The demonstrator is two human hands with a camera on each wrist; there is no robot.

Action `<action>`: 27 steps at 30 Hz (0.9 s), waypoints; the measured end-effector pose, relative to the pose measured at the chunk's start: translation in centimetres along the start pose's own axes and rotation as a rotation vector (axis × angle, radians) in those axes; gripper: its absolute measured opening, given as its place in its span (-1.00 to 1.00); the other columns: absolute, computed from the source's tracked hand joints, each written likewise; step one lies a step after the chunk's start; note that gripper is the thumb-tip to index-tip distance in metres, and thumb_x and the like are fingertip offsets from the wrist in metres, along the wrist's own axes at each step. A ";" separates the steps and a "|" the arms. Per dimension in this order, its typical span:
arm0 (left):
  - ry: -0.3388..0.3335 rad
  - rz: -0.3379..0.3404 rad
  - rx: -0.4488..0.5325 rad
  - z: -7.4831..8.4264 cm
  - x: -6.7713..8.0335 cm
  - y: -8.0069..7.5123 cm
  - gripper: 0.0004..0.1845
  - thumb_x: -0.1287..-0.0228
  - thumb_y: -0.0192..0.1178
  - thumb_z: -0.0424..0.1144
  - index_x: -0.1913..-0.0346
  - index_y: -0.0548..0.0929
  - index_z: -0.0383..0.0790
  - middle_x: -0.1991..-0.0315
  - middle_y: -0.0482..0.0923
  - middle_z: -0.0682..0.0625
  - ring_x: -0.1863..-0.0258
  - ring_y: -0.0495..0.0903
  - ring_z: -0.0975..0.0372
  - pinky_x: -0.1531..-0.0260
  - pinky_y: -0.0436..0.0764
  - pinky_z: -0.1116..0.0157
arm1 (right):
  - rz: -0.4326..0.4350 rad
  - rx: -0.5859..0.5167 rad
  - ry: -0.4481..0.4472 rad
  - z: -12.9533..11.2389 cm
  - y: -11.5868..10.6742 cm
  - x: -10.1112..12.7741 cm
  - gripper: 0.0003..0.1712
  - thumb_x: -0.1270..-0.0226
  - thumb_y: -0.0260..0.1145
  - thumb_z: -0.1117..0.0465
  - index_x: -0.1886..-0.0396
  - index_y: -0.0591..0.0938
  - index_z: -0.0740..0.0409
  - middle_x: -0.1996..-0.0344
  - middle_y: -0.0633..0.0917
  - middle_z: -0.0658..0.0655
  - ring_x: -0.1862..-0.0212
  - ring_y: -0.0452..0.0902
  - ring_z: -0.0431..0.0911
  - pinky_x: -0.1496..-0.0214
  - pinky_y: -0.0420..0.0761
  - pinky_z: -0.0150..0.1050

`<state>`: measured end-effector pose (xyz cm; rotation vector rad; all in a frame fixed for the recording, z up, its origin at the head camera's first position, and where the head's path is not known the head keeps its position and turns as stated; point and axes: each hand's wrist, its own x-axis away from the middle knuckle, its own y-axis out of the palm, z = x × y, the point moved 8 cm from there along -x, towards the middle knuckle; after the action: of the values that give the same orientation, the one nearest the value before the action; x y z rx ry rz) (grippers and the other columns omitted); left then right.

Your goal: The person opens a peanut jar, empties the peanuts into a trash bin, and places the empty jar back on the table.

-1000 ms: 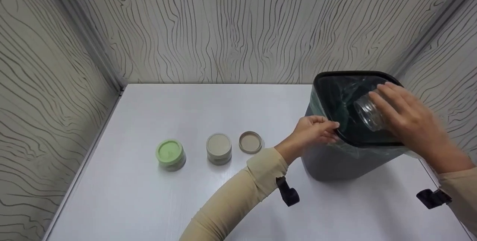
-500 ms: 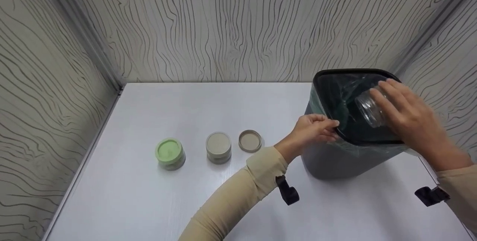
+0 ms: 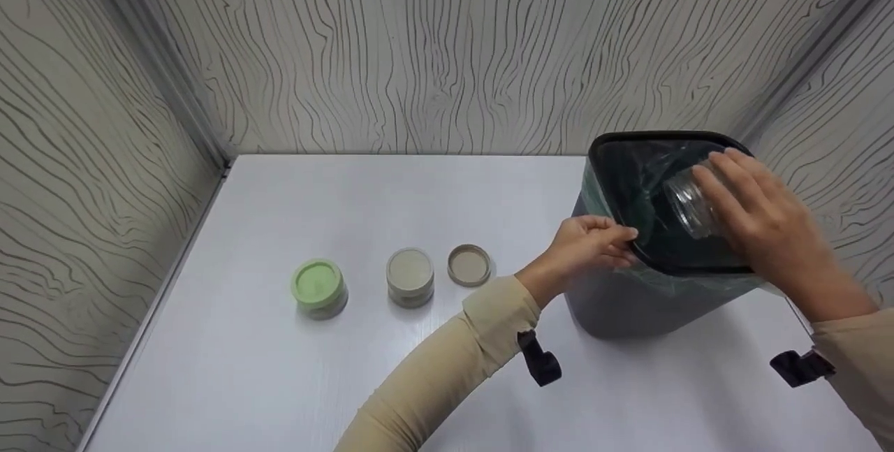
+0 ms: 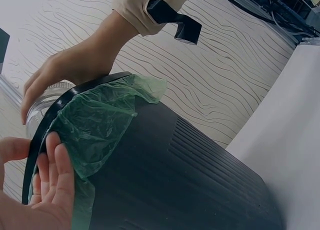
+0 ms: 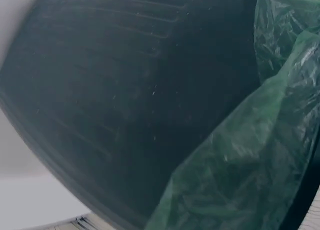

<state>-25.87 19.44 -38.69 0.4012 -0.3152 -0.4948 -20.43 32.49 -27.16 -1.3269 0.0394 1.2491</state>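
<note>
The right hand [image 3: 765, 225] grips a tilted glass jar [image 3: 688, 209] over the bin [image 3: 628, 305]; the left hand [image 3: 590, 246] pinches the bin rim at 9 o'clock.

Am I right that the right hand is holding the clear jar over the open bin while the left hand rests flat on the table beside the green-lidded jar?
Not quite: the head view shows the left hand gripping the bin's rim, away from the green-lidded jar. The right hand does hold the clear jar over the bin.
</note>
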 end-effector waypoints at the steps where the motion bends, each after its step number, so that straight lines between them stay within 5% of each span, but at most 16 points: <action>1: 0.000 -0.001 0.002 0.0 0.0 0.0 -0.79 -0.22 0.23 -0.40 0.54 0.51 -0.14 0.65 0.57 0.04 0.67 0.57 0.35 0.62 0.57 0.52 | 0.002 0.002 0.003 0.0 0.0 0.0 -0.52 -0.59 -0.20 0.16 -0.14 0.52 0.36 -0.08 0.55 0.45 -0.25 0.40 0.26 -0.61 -0.04 -0.41; 16: 0.011 -0.002 0.003 -0.1 -0.1 -0.1 -0.79 -0.21 0.24 -0.40 0.56 0.53 -0.14 0.66 0.58 0.03 0.68 0.58 0.34 0.61 0.59 0.51 | -0.022 0.040 -0.036 -0.5 0.1 -0.1 -0.50 -0.60 -0.24 0.16 -0.16 0.50 0.37 -0.10 0.53 0.44 -0.25 0.37 0.25 -0.63 -0.05 -0.34; 22: 0.005 -0.019 0.008 -0.1 -0.1 0.1 -0.78 -0.22 0.21 -0.41 0.56 0.52 -0.15 0.64 0.56 0.05 0.66 0.57 0.35 0.61 0.57 0.52 | -0.014 0.050 0.002 -0.2 0.0 -0.1 -0.63 -0.53 -0.09 0.33 -0.17 0.50 0.36 -0.10 0.53 0.45 -0.19 0.38 0.29 -0.63 -0.05 -0.35; 27: 0.002 -0.018 0.009 -0.2 -0.2 0.1 -0.78 -0.22 0.22 -0.40 0.55 0.51 -0.15 0.66 0.56 0.05 0.68 0.57 0.35 0.61 0.57 0.52 | 0.005 0.032 0.020 -0.1 -0.1 0.0 -0.52 -0.59 -0.22 0.17 -0.16 0.51 0.33 -0.09 0.54 0.44 -0.19 0.40 0.28 -0.62 -0.02 -0.37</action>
<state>-25.90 19.65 -38.82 0.4137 -0.3121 -0.5106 -20.31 32.46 -27.10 -1.3122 0.0760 1.2346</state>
